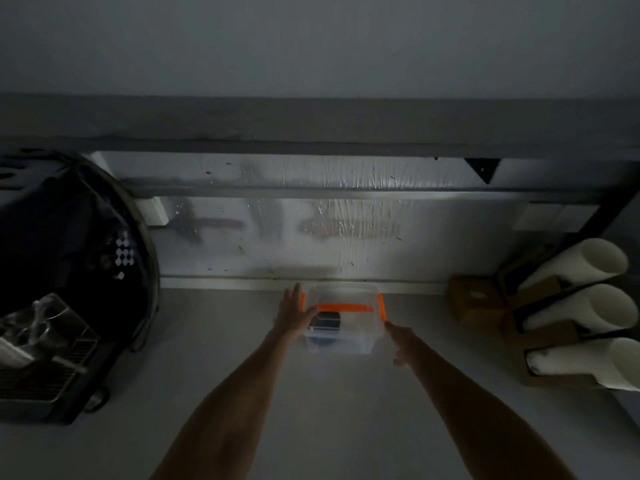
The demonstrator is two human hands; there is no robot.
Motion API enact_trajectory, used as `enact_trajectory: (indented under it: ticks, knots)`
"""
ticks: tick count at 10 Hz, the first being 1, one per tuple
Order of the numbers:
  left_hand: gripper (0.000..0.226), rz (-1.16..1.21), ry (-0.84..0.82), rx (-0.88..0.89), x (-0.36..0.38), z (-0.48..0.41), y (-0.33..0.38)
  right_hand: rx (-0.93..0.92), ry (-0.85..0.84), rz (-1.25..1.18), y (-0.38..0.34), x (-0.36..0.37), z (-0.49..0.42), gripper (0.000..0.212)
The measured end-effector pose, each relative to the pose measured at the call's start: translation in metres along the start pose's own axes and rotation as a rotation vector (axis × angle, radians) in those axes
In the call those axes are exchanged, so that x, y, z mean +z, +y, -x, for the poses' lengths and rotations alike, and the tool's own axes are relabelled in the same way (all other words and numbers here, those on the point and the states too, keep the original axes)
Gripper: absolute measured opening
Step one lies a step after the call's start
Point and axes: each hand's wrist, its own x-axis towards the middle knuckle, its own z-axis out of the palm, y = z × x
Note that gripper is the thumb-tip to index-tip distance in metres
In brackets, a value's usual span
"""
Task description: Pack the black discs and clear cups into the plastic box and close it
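The grey countertop (332, 410) runs dim and bare under my arms. On it, near the back edge, sits the clear plastic box (343, 323) with orange latches, something black showing inside. Far left stands a big dark machine (69, 271) with a metal grille tray at its front. At the right, a small brown cardboard box (476, 301) rests near a holder of white rolls (581, 306) lying on their sides.
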Motion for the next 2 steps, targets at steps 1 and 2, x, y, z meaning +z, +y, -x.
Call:
enact_trajectory:
  ticks: [1,2]
  knots:
    - [0.061,-0.141,0.112,0.153,-0.054,0.024,0.017,-0.171,0.152,0.143,-0.024,-0.01,0.026,0.068]
    - [0.022,-0.233,0.295,0.272,-0.086,0.051,0.033,-0.496,0.364,0.236,-0.044,-0.007,0.077,0.03]
